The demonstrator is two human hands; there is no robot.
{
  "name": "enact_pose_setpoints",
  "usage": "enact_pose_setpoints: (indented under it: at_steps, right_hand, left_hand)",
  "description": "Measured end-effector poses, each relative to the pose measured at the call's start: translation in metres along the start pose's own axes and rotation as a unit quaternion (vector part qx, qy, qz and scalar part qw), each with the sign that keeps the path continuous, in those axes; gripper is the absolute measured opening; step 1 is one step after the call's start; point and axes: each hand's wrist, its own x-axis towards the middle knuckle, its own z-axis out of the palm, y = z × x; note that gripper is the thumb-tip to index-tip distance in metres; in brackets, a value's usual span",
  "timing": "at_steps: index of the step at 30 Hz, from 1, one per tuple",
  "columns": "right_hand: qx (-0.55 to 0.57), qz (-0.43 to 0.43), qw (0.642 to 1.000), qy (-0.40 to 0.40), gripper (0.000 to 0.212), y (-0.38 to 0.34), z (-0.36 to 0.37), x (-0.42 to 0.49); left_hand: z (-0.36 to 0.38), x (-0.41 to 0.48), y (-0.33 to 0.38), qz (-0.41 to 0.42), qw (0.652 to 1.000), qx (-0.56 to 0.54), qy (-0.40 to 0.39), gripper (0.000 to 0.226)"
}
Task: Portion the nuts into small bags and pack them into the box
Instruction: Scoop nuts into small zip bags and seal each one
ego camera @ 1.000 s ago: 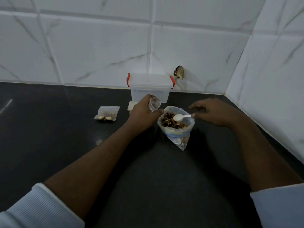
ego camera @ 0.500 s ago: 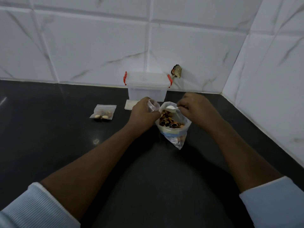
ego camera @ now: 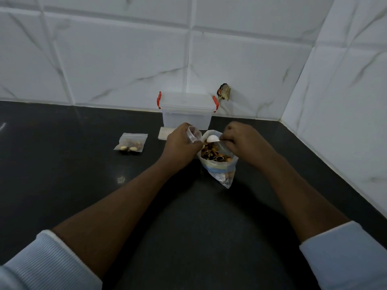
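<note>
Pinching the handle of a white spoon (ego camera: 212, 139), the right hand (ego camera: 245, 141) has its fingers curled. The spoon's bowl sits over the nuts (ego camera: 213, 155) at the far side of the big bag (ego camera: 217, 166). Whether the bowl is loaded I cannot tell. The left hand (ego camera: 180, 143) grips an empty small bag (ego camera: 193, 136), mouth up and open, just beside the big bag's rim.

The big bag stands on the dark surface (ego camera: 188, 216) with no hand steadying it. To the left, toward the back edge, a filled small bag (ego camera: 130, 143) lies flat. A thin white stack (ego camera: 164, 133), probably spare bags, lies just behind the left hand. The box (ego camera: 186, 114) stands at the back edge, lid on and red clips down, with nothing inside that I can make out. So the task looks to be early: one portion done, a second being scooped.

The likely slip is at the transfer. The small bag's mouth is narrow and limp, and a heaped spoon tipped too fast or off centre would probably drop nuts onto the surface. If the left hand's grip eases, the mouth may fold closed under the spoon. Digging hard with the spoon could also topple the big bag and spill it.
</note>
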Motion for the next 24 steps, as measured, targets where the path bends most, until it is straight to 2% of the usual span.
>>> enact_pose_setpoints:
  at_steps: [3, 7, 9, 12, 15, 19, 24]
  right_hand:
    - [0.035, 0.044, 0.997, -0.044, 0.024, 0.003, -0.004, -0.002]
    - [0.067, 0.037, 0.997, 0.032, 0.022, 0.004, -0.005, -0.004]
    - [0.068, 0.034, 0.997, 0.016, 0.024, 0.001, 0.002, -0.003]
    - [0.088, 0.078, 0.992, -0.037, 0.025, 0.002, 0.003, -0.003]
    - [0.098, 0.102, 0.99, -0.022, 0.019, 0.007, -0.008, -0.006]
    - [0.113, 0.105, 0.988, -0.007, 0.023, 0.008, -0.007, -0.008]
    - [0.175, 0.136, 0.975, 0.008, 0.019, 0.007, -0.008, -0.008]
  left_hand:
    - [-0.002, 0.002, -0.002, 0.005, 1.0, 0.002, -0.009, 0.039]
    - [-0.006, 0.007, -0.009, 0.011, 0.999, -0.016, -0.037, 0.041]
    - [-0.007, 0.008, -0.012, 0.012, 0.998, -0.033, -0.054, 0.042]
    - [-0.009, 0.009, -0.014, 0.013, 0.996, -0.056, -0.072, 0.041]
    - [-0.009, 0.008, -0.014, 0.021, 0.994, -0.063, -0.088, 0.039]
    - [-0.008, 0.007, -0.015, 0.035, 0.992, -0.055, -0.105, 0.036]
    - [-0.007, 0.008, -0.015, 0.042, 0.993, -0.034, -0.103, 0.036]
